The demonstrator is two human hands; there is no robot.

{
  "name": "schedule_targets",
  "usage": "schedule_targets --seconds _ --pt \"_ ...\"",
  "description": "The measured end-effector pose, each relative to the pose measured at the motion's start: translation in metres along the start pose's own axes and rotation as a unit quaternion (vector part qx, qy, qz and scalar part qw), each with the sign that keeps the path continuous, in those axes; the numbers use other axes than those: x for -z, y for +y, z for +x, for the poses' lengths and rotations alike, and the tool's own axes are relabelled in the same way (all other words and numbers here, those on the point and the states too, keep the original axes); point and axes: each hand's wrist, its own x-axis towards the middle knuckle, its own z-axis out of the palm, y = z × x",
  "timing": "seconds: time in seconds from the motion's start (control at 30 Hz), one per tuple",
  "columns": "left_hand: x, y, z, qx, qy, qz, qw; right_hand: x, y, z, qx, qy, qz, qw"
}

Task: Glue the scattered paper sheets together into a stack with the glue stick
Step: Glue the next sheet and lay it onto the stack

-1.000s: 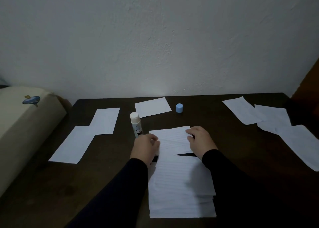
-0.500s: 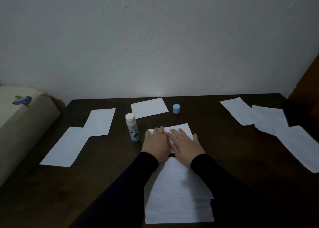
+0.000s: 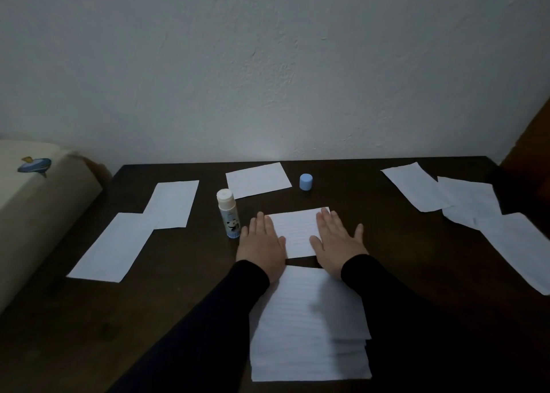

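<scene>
Two hands: your left hand (image 3: pixel 262 245) and right hand (image 3: pixel 337 242) press flat, fingers straight, grasping nothing, on the lined rectangular sheet (image 3: pixel 297 232).
Glue stick (image 3: pixel 228 213): smooth uncapped cylinder, upright, left of it.

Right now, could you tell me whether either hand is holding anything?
Nothing is held: left hand and right hand press flat on the small white lined paper sheet.

A small sheet (image 3: pixel 297 232) is lying centrally on the tabletop (image 3: pixel 190 303), with the left hand (image 3: pixel 262 245) resting flat on its left edge and the right hand (image 3: pixel 337 244) on its right. A stack (image 3: pixel 309 327) is sitting nearer the person. The glue stick (image 3: pixel 228 212) is standing upright just left of the left hand; its cap (image 3: pixel 306 181) is standing behind the sheet. Loose sheets are lying far left (image 3: pixel 113 247) and far right (image 3: pixel 416 186).
</scene>
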Motion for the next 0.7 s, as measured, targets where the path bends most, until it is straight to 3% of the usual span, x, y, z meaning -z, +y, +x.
schedule_targets --seconds 0.23,0.5,0.7 --pt "0.004 0.015 0.006 -0.102 -0.024 0.013 0.994 -0.003 -0.007 -0.001 0.095 0.008 -0.027 0.995" --pt "0.0 0.016 0.011 -0.005 -0.015 -0.013 1.0 -0.002 -0.014 0.005 0.019 0.041 0.03 0.999" --pt "-0.004 0.015 -0.008 0.025 -0.021 -0.032 0.999 -0.007 -0.012 -0.006 -0.011 0.011 0.019 1.0"
